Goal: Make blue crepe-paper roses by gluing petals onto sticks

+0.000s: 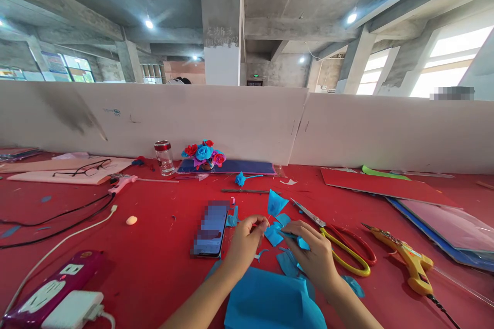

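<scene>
1. While the smartphone (211,230) lay on the red table (146,267), serving as the marker, a purple power strip (50,293) sat well to its left.

2. Look beyond the phone, and there they were: red, blue and purple paper flowers (204,153) bunched together, well apart from it. Also on the phone's far side, slightly to its right, lay one blue flower (240,179) on its stem.

3. Then came the action! Just right of the phone, the left hand (247,240) pinched a thin stem (269,217) between thumb and forefinger, and a fan-shaped blue piece (277,203) stood above those fingertips, apparently carried on it.

4. Right of the phone and nearer the wearer spread a larger blue sheet (266,300).

5. Farther right of the phone, in came the right hand (314,252), fingers bent and close together over blue paper (286,235); whether they gripped it, I could not tell.

6. The step in hand looked like working cut paper at the stem. The next move seemed to call for a steady left pinch and a light right touch, since thin paper would likely crease.

7. Well right of the phone rested scissors (321,222), and farther right still, a yellow glue gun (405,254).
</scene>
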Demonstrator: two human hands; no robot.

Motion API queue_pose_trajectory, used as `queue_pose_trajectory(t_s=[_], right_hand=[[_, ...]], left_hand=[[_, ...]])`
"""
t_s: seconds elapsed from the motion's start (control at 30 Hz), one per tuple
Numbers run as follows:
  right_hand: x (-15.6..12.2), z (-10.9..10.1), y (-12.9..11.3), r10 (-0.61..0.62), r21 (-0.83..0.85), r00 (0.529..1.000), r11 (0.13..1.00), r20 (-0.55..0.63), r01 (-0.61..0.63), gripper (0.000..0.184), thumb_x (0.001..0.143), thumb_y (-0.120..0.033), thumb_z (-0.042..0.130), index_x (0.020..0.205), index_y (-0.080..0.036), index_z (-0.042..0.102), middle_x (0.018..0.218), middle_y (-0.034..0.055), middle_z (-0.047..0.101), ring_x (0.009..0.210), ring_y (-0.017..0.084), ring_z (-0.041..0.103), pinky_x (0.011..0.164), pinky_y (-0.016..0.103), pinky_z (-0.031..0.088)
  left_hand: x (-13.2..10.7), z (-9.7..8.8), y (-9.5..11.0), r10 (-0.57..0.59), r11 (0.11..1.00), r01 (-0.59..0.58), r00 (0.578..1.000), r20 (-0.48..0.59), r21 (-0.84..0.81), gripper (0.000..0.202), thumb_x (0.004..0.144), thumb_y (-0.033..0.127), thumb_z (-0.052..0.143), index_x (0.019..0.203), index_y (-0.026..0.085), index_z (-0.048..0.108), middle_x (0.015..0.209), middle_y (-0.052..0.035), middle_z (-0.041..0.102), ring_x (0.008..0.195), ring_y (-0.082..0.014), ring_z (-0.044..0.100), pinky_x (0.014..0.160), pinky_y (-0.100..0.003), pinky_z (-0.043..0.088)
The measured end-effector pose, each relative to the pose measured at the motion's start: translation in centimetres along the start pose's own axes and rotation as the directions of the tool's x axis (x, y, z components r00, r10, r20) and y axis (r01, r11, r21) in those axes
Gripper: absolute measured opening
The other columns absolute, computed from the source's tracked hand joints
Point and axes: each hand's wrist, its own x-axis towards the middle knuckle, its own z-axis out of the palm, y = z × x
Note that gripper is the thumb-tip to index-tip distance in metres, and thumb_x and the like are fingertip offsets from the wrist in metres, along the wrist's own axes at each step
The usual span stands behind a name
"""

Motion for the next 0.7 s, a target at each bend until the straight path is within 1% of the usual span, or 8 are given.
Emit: queue_pose_trajectory(t_s=[0.13,0.27,0.37,0.47,0.6,0.7], right_hand=[[-0.1,-0.04,-0.02,-0.003,-0.008,1.0,1.0,0.014,0.003,0.008,0.081,-0.015,0.052,0.081,-0.02,0.059,0.072,0.0043,0.063,0.065,0.015,0.061,0.057,0.024,0.051],[-0.4,-0.05,0.28,-0.012,-0.012,0.999,1.0,0.04,0.012,0.01,0.081,-0.014,0.052,0.084,-0.02,0.059,0.074,0.0038,0.061,0.062,0.014,0.059,0.055,0.023,0.05],[-0.64,0.05,0.52,-0.027,-0.009,0.999,1.0,0.048,0.027,0.011,0.081,-0.011,0.052,0.085,-0.02,0.057,0.075,0.004,0.06,0.066,0.014,0.059,0.058,0.024,0.05],[-0.72,0.19,0.56,-0.056,-0.009,0.998,0.998,0.025,0.056,0.011,0.08,-0.01,0.052,0.082,-0.02,0.055,0.074,0.0037,0.059,0.067,0.014,0.058,0.059,0.024,0.049],[-0.65,0.33,0.47,-0.053,-0.006,0.998,0.999,-0.04,0.053,0.012,0.079,-0.008,0.053,0.078,-0.02,0.051,0.069,0.0017,0.056,0.06,0.012,0.055,0.054,0.023,0.047],[-0.66,0.23,0.46,-0.069,-0.01,0.997,0.998,-0.034,0.069,0.012,0.08,-0.008,0.052,0.079,-0.02,0.053,0.07,0.0022,0.058,0.06,0.012,0.056,0.054,0.023,0.048]], left_hand=[[-0.18,0.06,0.11,0.007,1.0,-0.007,1.0,0.001,0.015,0.037,0.07,0.051,0.056,0.079,0.016,0.058,0.061,0.003,0.043,0.053,-0.0104,0.034,0.051,-0.023,0.028],[-0.18,0.17,-0.06,0.021,1.0,-0.021,1.0,0.021,0.003,0.036,0.07,0.051,0.056,0.079,0.016,0.058,0.061,0.0034,0.043,0.051,-0.0093,0.032,0.05,-0.023,0.027],[-0.21,0.19,-0.05,0.032,0.999,-0.031,0.999,0.027,-0.014,0.035,0.071,0.05,0.056,0.078,0.016,0.058,0.059,0.0038,0.041,0.051,-0.0093,0.031,0.049,-0.022,0.025],[-0.29,0.2,0.06,0.032,0.999,-0.031,0.999,0.029,-0.024,0.033,0.071,0.048,0.056,0.078,0.016,0.058,0.061,0.0032,0.042,0.051,-0.0093,0.031,0.049,-0.023,0.025],[-0.35,0.21,0.01,0.035,0.999,-0.034,0.999,0.03,-0.018,0.031,0.073,0.046,0.055,0.079,0.016,0.058,0.059,0.0038,0.04,0.051,-0.0093,0.03,0.049,-0.022,0.025],[-0.35,0.21,-0.17,0.052,0.999,-0.051,0.998,0.037,-0.02,0.029,0.074,0.045,0.054,0.078,0.016,0.058,0.058,0.0044,0.039,0.05,-0.0092,0.03,0.049,-0.022,0.025]])
